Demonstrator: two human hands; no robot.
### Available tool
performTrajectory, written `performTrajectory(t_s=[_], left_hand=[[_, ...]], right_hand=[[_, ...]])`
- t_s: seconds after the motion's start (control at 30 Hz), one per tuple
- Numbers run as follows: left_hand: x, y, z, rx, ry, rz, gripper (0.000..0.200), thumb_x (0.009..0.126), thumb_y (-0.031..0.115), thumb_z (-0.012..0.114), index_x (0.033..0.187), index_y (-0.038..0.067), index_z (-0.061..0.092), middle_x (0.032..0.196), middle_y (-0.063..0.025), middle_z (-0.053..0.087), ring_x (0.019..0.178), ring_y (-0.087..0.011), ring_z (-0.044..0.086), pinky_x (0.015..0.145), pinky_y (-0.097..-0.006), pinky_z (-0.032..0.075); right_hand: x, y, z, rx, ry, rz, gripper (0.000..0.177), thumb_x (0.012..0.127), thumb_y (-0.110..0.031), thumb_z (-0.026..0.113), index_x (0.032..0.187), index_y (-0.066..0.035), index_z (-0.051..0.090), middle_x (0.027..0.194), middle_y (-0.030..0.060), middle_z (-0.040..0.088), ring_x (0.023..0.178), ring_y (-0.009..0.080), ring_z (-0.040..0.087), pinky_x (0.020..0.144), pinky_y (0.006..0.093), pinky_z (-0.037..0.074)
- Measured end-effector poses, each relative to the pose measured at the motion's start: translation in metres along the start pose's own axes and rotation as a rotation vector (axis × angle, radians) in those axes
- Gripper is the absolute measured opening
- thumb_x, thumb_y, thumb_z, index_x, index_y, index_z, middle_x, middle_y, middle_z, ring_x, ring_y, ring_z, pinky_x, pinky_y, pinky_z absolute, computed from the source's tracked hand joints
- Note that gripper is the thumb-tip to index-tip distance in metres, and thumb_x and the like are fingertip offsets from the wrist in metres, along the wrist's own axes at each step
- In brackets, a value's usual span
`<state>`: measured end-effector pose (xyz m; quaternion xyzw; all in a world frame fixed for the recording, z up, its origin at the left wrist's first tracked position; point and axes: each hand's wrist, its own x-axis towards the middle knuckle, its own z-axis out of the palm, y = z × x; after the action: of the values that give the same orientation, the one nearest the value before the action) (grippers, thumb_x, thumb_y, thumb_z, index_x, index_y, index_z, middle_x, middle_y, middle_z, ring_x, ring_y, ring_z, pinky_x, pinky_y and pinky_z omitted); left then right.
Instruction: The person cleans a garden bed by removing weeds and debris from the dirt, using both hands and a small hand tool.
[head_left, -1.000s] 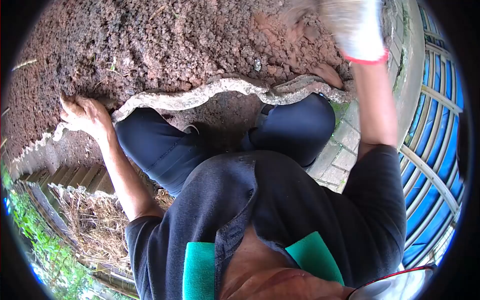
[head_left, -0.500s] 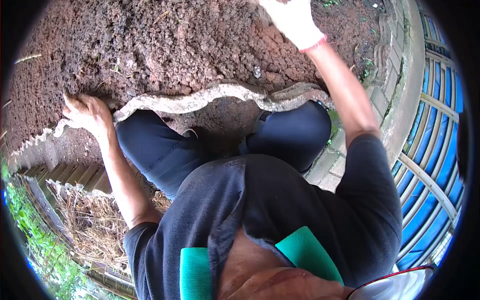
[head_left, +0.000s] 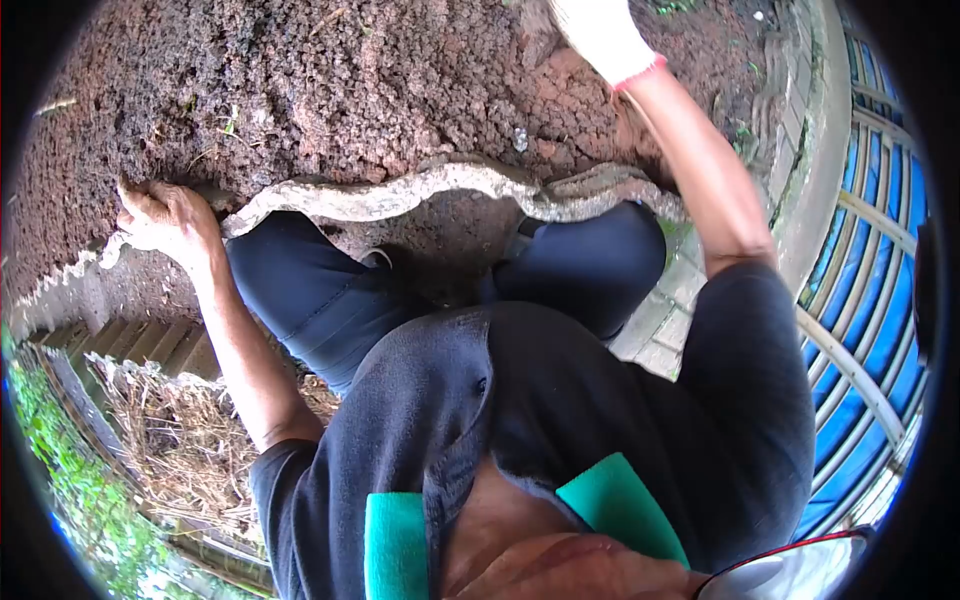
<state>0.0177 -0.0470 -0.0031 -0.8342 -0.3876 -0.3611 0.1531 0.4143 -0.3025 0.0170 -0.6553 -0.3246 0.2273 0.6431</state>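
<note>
My left hand (head_left: 168, 222), bare and soil-stained, rests on the wavy edging (head_left: 400, 196) at the left, by the dark crumbly soil (head_left: 300, 100). Its fingers are spread apart over the rim and nothing shows in them. At the top, my right hand (head_left: 598, 35) wears a white glove with a red cuff. It is over the reddish soil beyond the edging. The frame's top edge cuts off its fingers, so what it holds, if anything, is hidden. My knees in dark trousers touch the near side of the edging.
A brick and concrete border (head_left: 810, 150) runs down the right, beside blue sheeting (head_left: 860, 400) behind pale bars. Dry straw (head_left: 190, 440) lies at the lower left, near steps (head_left: 140, 342) and green plants (head_left: 70, 480). A small pale stone (head_left: 520, 139) sits on the soil.
My gloved right hand has moved slightly up and to the right, with its fingers now out of frame. My left hand stays on the edging, shifted slightly left in view.
</note>
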Motion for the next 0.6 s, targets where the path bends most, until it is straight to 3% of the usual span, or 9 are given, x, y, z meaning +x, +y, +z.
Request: performTrajectory(t_s=[0.1, 0.2, 0.33, 0.37, 0.43, 0.47, 0.57, 0.6], left_hand=[[-0.001, 0.000, 0.008, 0.068, 0.022, 0.081, 0.035, 0.090, 0.008, 0.057, 0.123, -0.003, 0.057, 0.095, -0.0191, 0.059, 0.085, -0.0319, 0.055, 0.070, -0.0484, 0.045], [0.001, 0.002, 0.012, 0.160, 0.041, 0.123, 0.038, 0.088, 0.006, 0.060, 0.125, -0.002, 0.057, 0.095, -0.0181, 0.060, 0.084, -0.0306, 0.056, 0.069, -0.0463, 0.047], [-0.001, 0.003, 0.011, 0.229, 0.034, 0.082, 0.044, 0.085, 0.005, 0.063, 0.127, -0.004, 0.056, 0.098, -0.0155, 0.061, 0.086, -0.0289, 0.056, 0.069, -0.0432, 0.049], [-0.002, 0.001, 0.010, 0.276, -0.028, 0.104, 0.043, 0.083, 0.003, 0.062, 0.124, -0.008, 0.056, 0.102, -0.0202, 0.059, 0.089, -0.0298, 0.055, 0.070, -0.0441, 0.048], [-0.009, -0.013, 0.023, 0.118, -0.055, 0.091, 0.046, 0.081, 0.004, 0.062, 0.124, -0.010, 0.053, 0.110, -0.0224, 0.055, 0.092, -0.0313, 0.053, 0.073, -0.0459, 0.048], [-0.006, -0.012, 0.019, 0.271, -0.075, 0.266, 0.052, 0.080, 0.005, 0.063, 0.127, -0.010, 0.049, 0.115, -0.0239, 0.052, 0.095, -0.0326, 0.051, 0.075, -0.0471, 0.048], [-0.002, 0.008, 0.001, 0.301, -0.111, 0.162, 0.055, 0.080, 0.006, 0.063, 0.130, -0.010, 0.047, 0.113, -0.0232, 0.053, 0.097, -0.0333, 0.052, 0.074, -0.0482, 0.049], [-0.006, -0.005, 0.018, 0.148, 0.001, 0.118, 0.052, 0.083, 0.001, 0.059, 0.132, -0.010, 0.045, 0.099, -0.0189, 0.051, 0.088, -0.0316, 0.050, 0.076, -0.0473, 0.043]], right_hand=[[-0.028, -0.103, -0.004, 0.071, -0.094, -0.214, 0.025, 0.088, -0.007, 0.069, 0.109, 0.000, 0.057, 0.094, 0.0116, 0.070, 0.080, 0.0170, 0.068, 0.072, 0.0279, 0.056], [-0.037, -0.160, -0.016, 0.504, 0.151, 0.066, 0.030, 0.090, -0.008, 0.067, 0.115, 0.001, 0.053, 0.100, 0.0180, 0.069, 0.089, 0.0219, 0.068, 0.081, 0.0272, 0.055], [0.006, -0.114, 0.009, 0.013, 0.158, -0.086, 0.022, 0.088, -0.012, 0.069, 0.102, 0.001, 0.058, 0.091, 0.0127, 0.068, 0.083, 0.0175, 0.066, 0.074, 0.0281, 0.054], [0.018, -0.092, 0.017, -0.106, 0.171, -0.117, 0.021, 0.087, -0.013, 0.070, 0.098, 0.001, 0.059, 0.089, 0.0114, 0.068, 0.081, 0.0164, 0.066, 0.072, 0.0283, 0.054], [0.055, 0.036, 0.022, -0.107, 0.440, -0.330, 0.019, 0.083, -0.014, 0.072, 0.081, 0.000, 0.061, 0.072, 0.0027, 0.063, 0.067, 0.0113, 0.060, 0.061, 0.0291, 0.051], [0.070, 0.038, 0.017, -0.287, 0.327, -0.369, 0.017, 0.081, -0.013, 0.071, 0.077, -0.001, 0.060, 0.064, -0.0012, 0.060, 0.060, 0.0108, 0.057, 0.056, 0.0287, 0.049], [0.033, -0.016, 0.014, -0.431, 0.148, -0.261, 0.018, 0.080, -0.014, 0.072, 0.073, -0.002, 0.060, 0.061, -0.0008, 0.059, 0.060, 0.0098, 0.057, 0.056, 0.0270, 0.048], [0.026, -0.044, 0.007, -0.545, 0.051, -0.265, 0.017, 0.081, -0.014, 0.072, 0.074, -0.002, 0.062, 0.065, -0.0001, 0.063, 0.063, 0.0090, 0.059, 0.057, 0.0265, 0.048]])
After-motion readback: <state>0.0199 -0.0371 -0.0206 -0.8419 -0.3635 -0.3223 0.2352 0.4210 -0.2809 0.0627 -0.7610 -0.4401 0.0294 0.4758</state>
